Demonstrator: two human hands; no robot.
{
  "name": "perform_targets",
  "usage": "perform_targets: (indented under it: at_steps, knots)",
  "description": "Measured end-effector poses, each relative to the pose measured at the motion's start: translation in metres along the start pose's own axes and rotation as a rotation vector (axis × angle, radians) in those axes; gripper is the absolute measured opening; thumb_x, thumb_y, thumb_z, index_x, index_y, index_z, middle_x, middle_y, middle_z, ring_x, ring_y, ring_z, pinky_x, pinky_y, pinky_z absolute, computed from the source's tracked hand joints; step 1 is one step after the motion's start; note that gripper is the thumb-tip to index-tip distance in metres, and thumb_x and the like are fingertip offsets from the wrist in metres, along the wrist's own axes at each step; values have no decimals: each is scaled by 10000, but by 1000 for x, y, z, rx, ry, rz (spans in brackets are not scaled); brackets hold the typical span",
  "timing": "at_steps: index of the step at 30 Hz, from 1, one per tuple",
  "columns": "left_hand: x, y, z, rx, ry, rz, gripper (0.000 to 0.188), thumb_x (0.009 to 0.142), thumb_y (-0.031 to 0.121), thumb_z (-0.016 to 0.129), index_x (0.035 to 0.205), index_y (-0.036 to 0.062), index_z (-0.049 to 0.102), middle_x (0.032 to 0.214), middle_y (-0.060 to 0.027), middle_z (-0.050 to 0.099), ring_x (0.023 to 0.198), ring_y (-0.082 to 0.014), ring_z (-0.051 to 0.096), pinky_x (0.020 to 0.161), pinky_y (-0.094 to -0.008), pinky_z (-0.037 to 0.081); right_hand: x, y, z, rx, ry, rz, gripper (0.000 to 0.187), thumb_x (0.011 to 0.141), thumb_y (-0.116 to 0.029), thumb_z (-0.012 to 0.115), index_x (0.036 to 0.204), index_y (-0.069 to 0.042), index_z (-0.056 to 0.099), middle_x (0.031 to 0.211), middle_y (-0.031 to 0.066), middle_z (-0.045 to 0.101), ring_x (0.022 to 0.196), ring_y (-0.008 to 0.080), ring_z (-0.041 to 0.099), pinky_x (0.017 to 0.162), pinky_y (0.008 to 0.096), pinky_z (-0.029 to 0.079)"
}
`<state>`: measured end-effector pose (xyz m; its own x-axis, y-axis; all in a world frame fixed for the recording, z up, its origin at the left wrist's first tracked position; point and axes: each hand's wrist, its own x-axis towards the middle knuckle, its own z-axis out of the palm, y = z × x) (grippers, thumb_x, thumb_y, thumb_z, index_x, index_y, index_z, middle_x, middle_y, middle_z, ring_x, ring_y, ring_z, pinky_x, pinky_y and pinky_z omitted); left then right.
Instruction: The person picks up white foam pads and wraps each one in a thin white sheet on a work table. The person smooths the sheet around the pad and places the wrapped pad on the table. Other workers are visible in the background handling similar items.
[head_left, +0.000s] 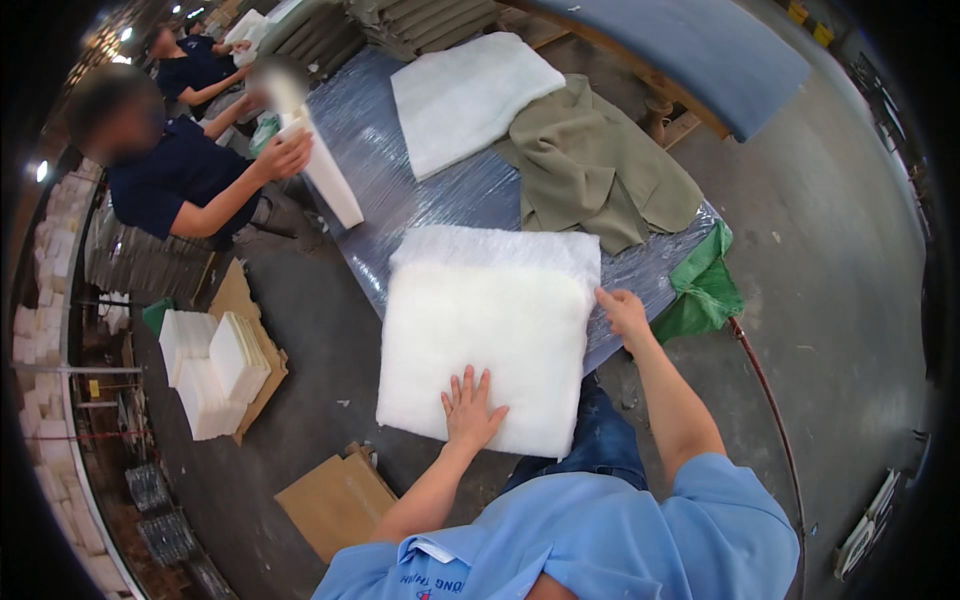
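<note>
A thick, square white cushion pad [480, 340] lies in front of me, its near part overhanging the table edge toward my legs. Fluffy white batting [500, 247] shows along its far side. My left hand [474, 412] rests flat on the near part of the pad with fingers spread. At the pad's right edge, my right hand [625, 315] has its fingers closed on the batting; the fingertips are partly hidden. Beyond the pad lie a crumpled olive fabric piece [600, 165] and another white batting sheet [470, 105].
The table [445, 205] is wrapped in clear film. A green bag [705, 285] hangs at its right corner beside a red hose [770, 400]. At left, a co-worker [190, 165] handles a white foam strip [330, 175]. Foam stacks [215, 370] and cardboard [335, 500] lie on the floor.
</note>
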<state>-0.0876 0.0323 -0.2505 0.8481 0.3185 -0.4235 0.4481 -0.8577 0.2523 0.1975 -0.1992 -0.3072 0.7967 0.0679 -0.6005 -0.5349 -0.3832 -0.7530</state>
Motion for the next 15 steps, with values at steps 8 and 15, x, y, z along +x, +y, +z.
perform_targets:
  at_steps: [8, 15]
  knots:
    - [92, 75, -32, -111, 155, 245, 843, 978, 516, 630, 1650, 120, 312, 1717, -242, 188, 1561, -540, 134, 1230, -691, 110, 91, -91, 18, 42, -294, 196, 557, 859, -374, 854, 1179, 55, 701, 1015, 117, 716, 810, 219, 659, 699, 371, 524]
    - [206, 151, -40, -93, 182, 208, 1148, 870, 588, 751, 1634, -55, 184, 1706, -295, 154, 1584, -514, 72, 1257, -641, 50, 112, -87, 25, 192, -603, 106, 427, 854, -114, 820, 1230, 48, 702, 1169, 162, 747, 1050, 273, 727, 920, 422, 567]
